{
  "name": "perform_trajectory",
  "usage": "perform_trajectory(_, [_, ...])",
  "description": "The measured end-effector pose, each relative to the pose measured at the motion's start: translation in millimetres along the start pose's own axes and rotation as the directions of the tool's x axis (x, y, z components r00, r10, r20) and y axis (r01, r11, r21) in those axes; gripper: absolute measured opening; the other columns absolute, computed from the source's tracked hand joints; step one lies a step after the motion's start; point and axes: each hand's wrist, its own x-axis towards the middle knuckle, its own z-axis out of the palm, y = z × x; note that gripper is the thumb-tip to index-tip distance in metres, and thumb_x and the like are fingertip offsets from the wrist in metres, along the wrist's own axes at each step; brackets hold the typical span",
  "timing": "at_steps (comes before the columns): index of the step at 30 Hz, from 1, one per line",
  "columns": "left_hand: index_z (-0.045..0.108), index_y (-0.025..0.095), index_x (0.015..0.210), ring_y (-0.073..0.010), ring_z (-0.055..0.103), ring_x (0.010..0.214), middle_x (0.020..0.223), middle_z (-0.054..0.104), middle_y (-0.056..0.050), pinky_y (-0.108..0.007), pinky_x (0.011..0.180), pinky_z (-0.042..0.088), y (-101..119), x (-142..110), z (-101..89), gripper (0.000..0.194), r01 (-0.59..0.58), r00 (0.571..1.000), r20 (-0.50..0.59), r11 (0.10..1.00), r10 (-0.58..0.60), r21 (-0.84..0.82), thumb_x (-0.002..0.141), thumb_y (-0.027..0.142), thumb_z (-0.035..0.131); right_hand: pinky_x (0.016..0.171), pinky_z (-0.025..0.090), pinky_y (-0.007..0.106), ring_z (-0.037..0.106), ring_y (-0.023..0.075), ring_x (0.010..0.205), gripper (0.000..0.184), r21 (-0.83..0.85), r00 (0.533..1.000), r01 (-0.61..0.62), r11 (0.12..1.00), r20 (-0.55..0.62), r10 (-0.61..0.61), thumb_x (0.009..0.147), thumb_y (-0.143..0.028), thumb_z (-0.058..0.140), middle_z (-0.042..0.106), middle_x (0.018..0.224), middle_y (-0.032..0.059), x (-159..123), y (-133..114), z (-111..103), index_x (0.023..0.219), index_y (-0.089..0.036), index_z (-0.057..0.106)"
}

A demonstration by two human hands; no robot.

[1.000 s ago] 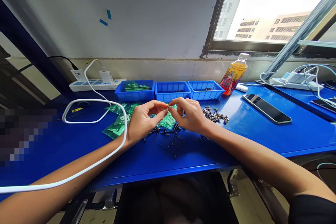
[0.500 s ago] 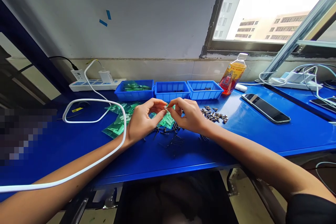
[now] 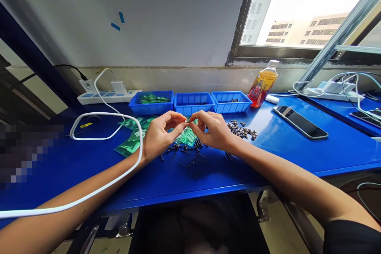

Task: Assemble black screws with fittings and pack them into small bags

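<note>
My left hand [image 3: 160,133] and my right hand [image 3: 212,129] meet above the table, fingertips almost touching. Between them a small shiny metal piece [image 3: 188,122] is pinched by thumb and forefinger of each hand; it is too small to tell its exact kind. Green plastic bags [image 3: 131,143] of green plugs lie behind and beside my left hand. Dark long screws [image 3: 195,158] are scattered on the table below the hands. A pile of short metal fasteners [image 3: 242,131] lies right of my right hand.
Blue bins [image 3: 151,107] stand in a row at the back, the left one holding green bags. A drink bottle [image 3: 263,83], a phone [image 3: 300,122] and a power strip [image 3: 110,97] are on the blue table [image 3: 268,166]. A white cable [image 3: 141,139] loops over my left forearm.
The metal piece between my fingertips has turned and now looks more level. Both hands stay in nearly the same place; the whole view has shifted slightly.
</note>
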Motion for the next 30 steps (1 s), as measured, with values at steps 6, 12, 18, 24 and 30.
perform_trajectory(6, [0.058,0.016,0.078,-0.0176,0.064,0.075,0.076,0.066,-0.003,-0.029,0.072,0.053,0.9,1.5,-0.1,0.037,0.032,0.999,0.016,0.998,-0.031,-0.059,0.059,0.045,0.073,0.052,0.035,0.019,0.046,0.0067,0.044,0.012,-0.012,0.998,-0.011,1.0,0.054,0.012,0.086,-0.025,0.049,0.052,0.049,-0.0062,-0.2,-1.5,-0.4,0.086,-0.017,0.057])
perform_trajectory(12, [0.056,0.017,0.077,-0.0168,0.064,0.073,0.074,0.065,-0.002,-0.029,0.07,0.052,-2.9,3.6,-1.3,0.04,0.071,0.997,0.033,0.993,-0.068,-0.095,0.057,0.047,0.074,0.053,0.035,0.02,0.047,0.0074,0.045,0.012,-0.023,0.996,-0.005,1.0,0.086,0.006,0.087,-0.026,0.049,0.054,0.05,-0.0052,-1.0,0.1,0.0,0.088,-0.017,0.057])
perform_trajectory(18, [0.058,0.016,0.077,-0.016,0.064,0.072,0.073,0.066,-0.001,-0.027,0.069,0.051,-2.5,3.7,-1.9,0.037,0.078,0.996,0.055,0.991,-0.072,-0.112,0.059,0.044,0.074,0.052,0.035,0.02,0.048,0.0073,0.044,0.01,-0.025,0.996,0.011,1.0,0.088,-0.009,0.086,-0.023,0.047,0.055,0.051,-0.0052,-1.2,-0.3,-0.2,0.087,-0.017,0.056])
perform_trajectory(24, [0.057,0.016,0.077,-0.0149,0.062,0.071,0.072,0.065,-0.001,-0.026,0.068,0.05,-2.0,3.3,-1.4,0.036,0.076,0.996,0.056,0.99,-0.07,-0.117,0.059,0.043,0.074,0.049,0.034,0.019,0.046,0.0068,0.043,0.007,0.005,0.998,0.051,0.999,0.033,-0.051,0.082,-0.018,0.05,0.054,0.05,-0.0061,-0.9,-1.3,1.8,0.086,-0.016,0.055])
perform_trajectory(30, [0.057,0.016,0.076,-0.0134,0.06,0.068,0.071,0.063,0.0,-0.025,0.066,0.049,-0.6,3.5,-1.4,0.033,0.061,0.997,0.052,0.991,-0.055,-0.118,0.059,0.04,0.073,0.049,0.033,0.018,0.045,0.0065,0.043,0.007,-0.002,0.998,0.016,1.0,0.055,-0.016,0.083,-0.02,0.048,0.053,0.051,-0.006,-0.8,-2.2,1.1,0.086,-0.016,0.054])
